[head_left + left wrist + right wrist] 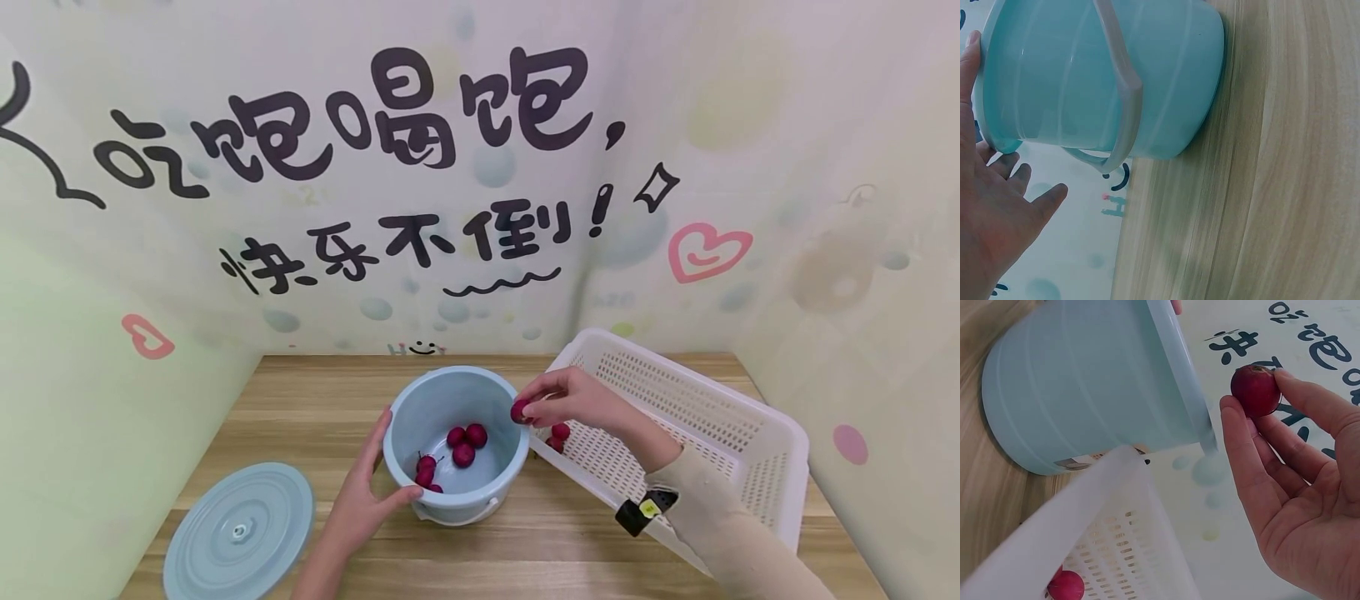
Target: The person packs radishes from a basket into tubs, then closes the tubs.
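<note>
Inside the light-blue bucket (423,408) lie several small round dark-red fruits (463,455), some with thin stems. My left hand (358,496) rests against the bucket's left side, thumb and fingertips touching the rim. In the left wrist view the fingers of that left hand (997,212) look spread and fairly straight. My right hand (570,398) pinches one red fruit (1255,390) between thumb and fingertips, just outside the bucket's right rim. In the white perforated basket (757,408), more red fruits (559,433) lie at the left end, partly hidden below the right hand.
On the wooden table (322,408) a round blue lid (243,529) lies left of the bucket. The basket's near-left edge stands close beside the bucket. A white bucket handle (1129,100) hangs down the near side. A printed cloth wall (337,250) stands behind.
</note>
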Available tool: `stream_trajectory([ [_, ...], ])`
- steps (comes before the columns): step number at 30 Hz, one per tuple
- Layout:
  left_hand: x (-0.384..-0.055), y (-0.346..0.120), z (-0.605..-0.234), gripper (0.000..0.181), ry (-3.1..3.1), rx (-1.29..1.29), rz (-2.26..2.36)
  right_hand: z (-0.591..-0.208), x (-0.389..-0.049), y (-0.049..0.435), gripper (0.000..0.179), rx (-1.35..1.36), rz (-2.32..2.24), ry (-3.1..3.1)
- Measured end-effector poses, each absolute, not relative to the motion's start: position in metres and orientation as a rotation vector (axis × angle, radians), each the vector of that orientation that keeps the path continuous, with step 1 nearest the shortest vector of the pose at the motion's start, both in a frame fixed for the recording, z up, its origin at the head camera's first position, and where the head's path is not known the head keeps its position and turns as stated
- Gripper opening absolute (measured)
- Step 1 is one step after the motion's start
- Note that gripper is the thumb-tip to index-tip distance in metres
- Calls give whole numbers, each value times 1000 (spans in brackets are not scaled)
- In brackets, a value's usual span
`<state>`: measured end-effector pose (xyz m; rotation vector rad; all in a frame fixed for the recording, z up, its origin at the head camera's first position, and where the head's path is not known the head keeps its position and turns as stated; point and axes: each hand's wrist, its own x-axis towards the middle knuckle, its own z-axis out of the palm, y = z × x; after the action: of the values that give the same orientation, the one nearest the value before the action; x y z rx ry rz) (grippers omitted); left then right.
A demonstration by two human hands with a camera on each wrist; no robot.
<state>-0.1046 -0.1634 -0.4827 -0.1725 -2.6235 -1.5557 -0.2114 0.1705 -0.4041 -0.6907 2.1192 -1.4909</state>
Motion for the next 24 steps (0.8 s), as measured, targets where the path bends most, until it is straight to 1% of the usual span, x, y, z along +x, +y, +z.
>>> stream_trajectory([
  [10,-105,-164,-483,103,-2624,-175,-1554,-404,-211,168,34,-667,-1473,2106],
  [24,-105,-164,-484,102,-2610,-190,-1569,-404,-209,163,33,-656,-1476,2084],
])
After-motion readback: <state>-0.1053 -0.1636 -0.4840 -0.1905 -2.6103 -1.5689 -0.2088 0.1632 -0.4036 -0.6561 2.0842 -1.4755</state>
